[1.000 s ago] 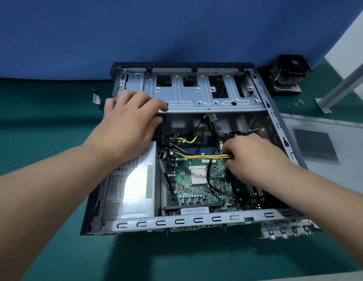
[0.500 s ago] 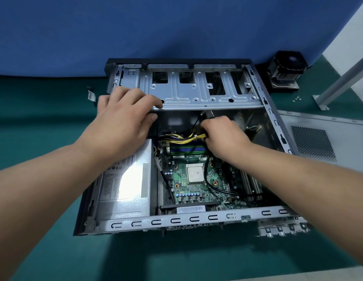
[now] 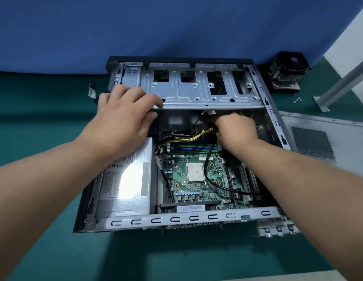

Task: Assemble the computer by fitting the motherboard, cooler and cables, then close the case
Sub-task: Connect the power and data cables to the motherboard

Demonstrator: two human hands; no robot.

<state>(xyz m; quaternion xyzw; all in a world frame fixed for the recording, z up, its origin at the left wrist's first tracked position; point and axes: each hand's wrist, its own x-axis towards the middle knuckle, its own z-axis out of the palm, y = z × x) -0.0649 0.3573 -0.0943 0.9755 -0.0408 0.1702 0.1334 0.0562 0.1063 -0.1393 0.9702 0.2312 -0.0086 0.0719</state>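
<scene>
An open computer case (image 3: 192,218) lies flat on the green table. The green motherboard (image 3: 196,191) sits inside with its bare CPU (image 3: 195,173) showing. My left hand (image 3: 123,120) rests on the front left edge of the grey drive cage (image 3: 198,92), fingers curled over its lip. My right hand (image 3: 235,128) is deep in the case just under the cage and grips the yellow-and-black cable bundle (image 3: 188,137) above the memory slots. A black cable (image 3: 209,177) loops over the board. The cooler (image 3: 287,73) stands outside, at the back right.
The silver power supply (image 3: 125,179) fills the case's left side. The grey side panel (image 3: 326,142) lies flat to the right. Small screws (image 3: 297,100) and a metal leg foot (image 3: 321,103) are behind it. A small connector (image 3: 92,91) lies left of the case. A blue backdrop stands behind.
My right hand has carried the yellow cable bundle from the middle of the motherboard up and back to just under the drive cage. My left hand has stayed on the cage.
</scene>
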